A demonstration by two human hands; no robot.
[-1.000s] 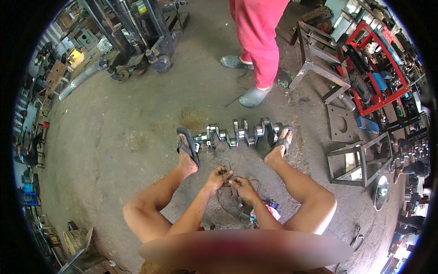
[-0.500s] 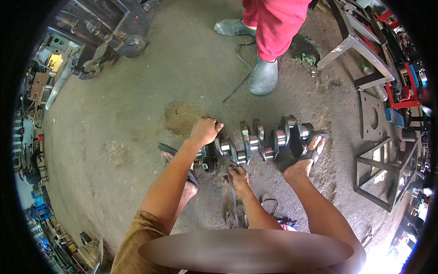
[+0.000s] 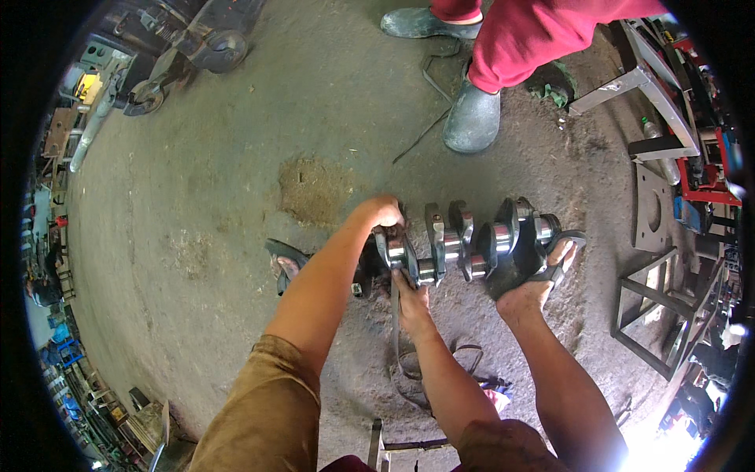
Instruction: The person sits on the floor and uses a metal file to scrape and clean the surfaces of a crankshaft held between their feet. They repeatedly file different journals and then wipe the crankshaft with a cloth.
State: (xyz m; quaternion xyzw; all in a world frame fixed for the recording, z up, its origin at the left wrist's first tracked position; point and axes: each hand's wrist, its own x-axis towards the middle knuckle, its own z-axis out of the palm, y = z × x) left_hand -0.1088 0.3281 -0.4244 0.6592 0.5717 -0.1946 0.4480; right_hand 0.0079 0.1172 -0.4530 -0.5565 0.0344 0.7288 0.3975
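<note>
A steel crankshaft [image 3: 451, 244] with shiny journals and dark webs lies across the floor between my feet. My left hand [image 3: 383, 211] is closed at its far side, near the left end, fingers curled down and partly hidden; what they grip does not show. On the near side, just below, my right hand [image 3: 412, 303] is closed with its fingertips up against a journal. A thin dark strip [image 3: 395, 318] runs down from that hand to the floor. Whether the strip wraps round the journal is hidden.
My sandalled right foot [image 3: 560, 256] touches the crankshaft's right end; my left sandal [image 3: 285, 256] is beside its left end. Ahead stands another person in red trousers [image 3: 535, 43] and grey shoes [image 3: 473, 118]. Metal frames [image 3: 661, 311] stand right, a wheeled jack [image 3: 212, 51] far left.
My left hand has moved right and away from me over the crankshaft. My right hand has come up slightly against the journal. The other person's leg has shifted right.
</note>
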